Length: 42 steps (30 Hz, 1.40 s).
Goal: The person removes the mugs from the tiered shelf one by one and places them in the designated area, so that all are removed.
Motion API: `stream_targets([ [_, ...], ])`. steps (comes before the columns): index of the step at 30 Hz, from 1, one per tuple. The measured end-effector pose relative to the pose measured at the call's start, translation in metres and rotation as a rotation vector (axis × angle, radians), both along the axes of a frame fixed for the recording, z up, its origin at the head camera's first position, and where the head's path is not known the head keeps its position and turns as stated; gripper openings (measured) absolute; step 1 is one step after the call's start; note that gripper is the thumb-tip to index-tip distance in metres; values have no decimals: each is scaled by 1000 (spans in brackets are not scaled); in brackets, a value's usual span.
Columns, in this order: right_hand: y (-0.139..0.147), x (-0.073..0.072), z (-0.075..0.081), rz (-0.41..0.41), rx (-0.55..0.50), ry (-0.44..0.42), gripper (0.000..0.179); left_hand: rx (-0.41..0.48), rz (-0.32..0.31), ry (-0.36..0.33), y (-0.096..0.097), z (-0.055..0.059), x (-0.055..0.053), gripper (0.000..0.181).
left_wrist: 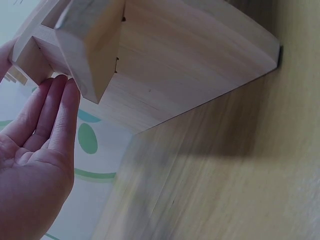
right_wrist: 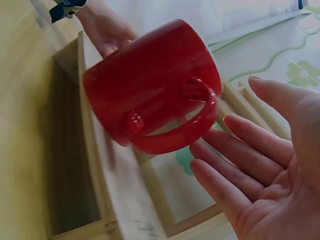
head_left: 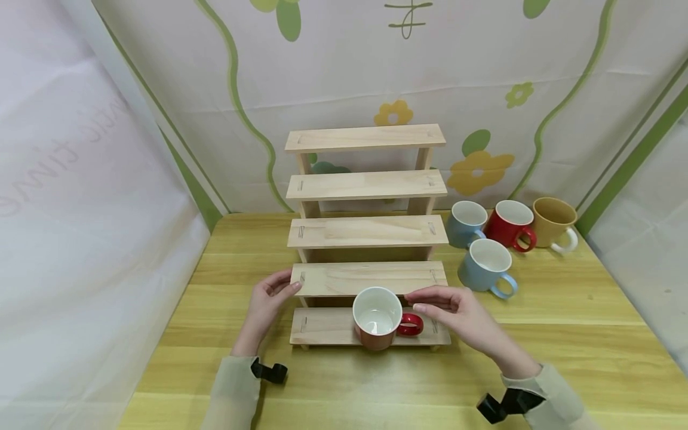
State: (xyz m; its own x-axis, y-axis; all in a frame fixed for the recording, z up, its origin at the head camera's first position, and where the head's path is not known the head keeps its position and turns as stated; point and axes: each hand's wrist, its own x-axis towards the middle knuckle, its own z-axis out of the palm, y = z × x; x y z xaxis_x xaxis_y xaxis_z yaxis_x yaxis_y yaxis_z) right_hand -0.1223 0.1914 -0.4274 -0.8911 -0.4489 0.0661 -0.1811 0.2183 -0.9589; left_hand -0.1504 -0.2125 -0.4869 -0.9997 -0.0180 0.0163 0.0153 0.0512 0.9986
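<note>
A red mug (head_left: 371, 334) with a white inside stands upright on the lowest step of a tiered wooden stand (head_left: 371, 279), its handle toward the right. My left hand (head_left: 272, 298) pinches the left end of the second step from the bottom, thumb on top and fingers beneath. In the left wrist view those fingers (left_wrist: 62, 115) reach under the board. My right hand (head_left: 454, 310) is beside the mug, fingers extended just behind its handle. The right wrist view shows this palm (right_wrist: 270, 195) facing the mug with its fingers spread and holding nothing.
At the back right of the wooden table (head_left: 570, 346) stand two light blue mugs (head_left: 475, 266), another red mug (head_left: 502, 230) and a tan mug (head_left: 548, 224) with a white handle. A printed cloth (head_left: 344, 65) hangs close behind the stand.
</note>
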Motion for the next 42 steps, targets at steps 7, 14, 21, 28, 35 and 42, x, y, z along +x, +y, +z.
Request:
stream_targets([
  [7,-3,1,-14,39,6,-30,25,-5,-4,3,0,0,0,42],
  [14,-8,4,-24,51,-14,-63,25,3,-1,8,0,0,1,41],
  [21,-9,5,-27,45,-7,-56,23,-3,-2,5,0,-1,2,42],
  [28,-10,8,-23,42,24,-66,21,-9,0,4,0,0,3,42],
  [35,-10,10,-22,41,35,-55,18,1,-1,10,0,0,1,42],
  [42,-11,11,-21,31,31,-56,16,-4,6,-5,0,0,0,42],
])
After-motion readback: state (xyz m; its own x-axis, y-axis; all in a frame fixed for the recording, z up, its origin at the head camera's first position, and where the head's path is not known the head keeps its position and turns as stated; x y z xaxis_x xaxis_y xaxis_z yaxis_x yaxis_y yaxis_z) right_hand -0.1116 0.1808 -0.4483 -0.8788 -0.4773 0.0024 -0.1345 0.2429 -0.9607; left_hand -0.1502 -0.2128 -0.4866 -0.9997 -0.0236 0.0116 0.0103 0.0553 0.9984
